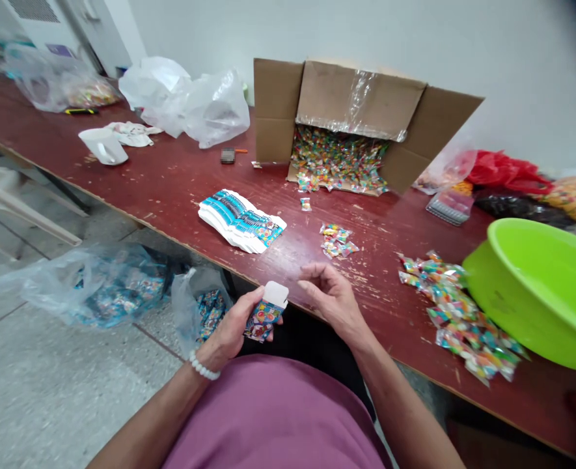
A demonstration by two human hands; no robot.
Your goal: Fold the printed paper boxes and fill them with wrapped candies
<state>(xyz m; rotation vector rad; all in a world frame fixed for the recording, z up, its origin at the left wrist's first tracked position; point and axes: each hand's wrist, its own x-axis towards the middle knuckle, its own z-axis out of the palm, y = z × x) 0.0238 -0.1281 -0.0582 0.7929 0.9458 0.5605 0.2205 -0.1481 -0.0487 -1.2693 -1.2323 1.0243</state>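
My left hand (pixel 236 329) is closed around a small blue printed candy box (pixel 263 316), whose white top flap stands up. My right hand (pixel 334 296) is at the table's front edge, its fingers loosely curled and thumb apart, with nothing visible in it. Just beyond it lies a small group of wrapped candies (pixel 336 241). To the left of these, a stack of flattened blue-and-white boxes (pixel 241 220) is fanned out on the table. Further right, a larger pile of wrapped candies (pixel 463 319) lies against a green basin (pixel 526 293).
An open cardboard carton (pixel 360 98) full of wrapped candies rests on its side on the red table (pixel 170 189). Plastic bags (pixel 185 98) and a white mug (pixel 103 146) stand farther left. On the floor are bags of blue boxes (pixel 122 286); a white chair (pixel 19 202) is at left.
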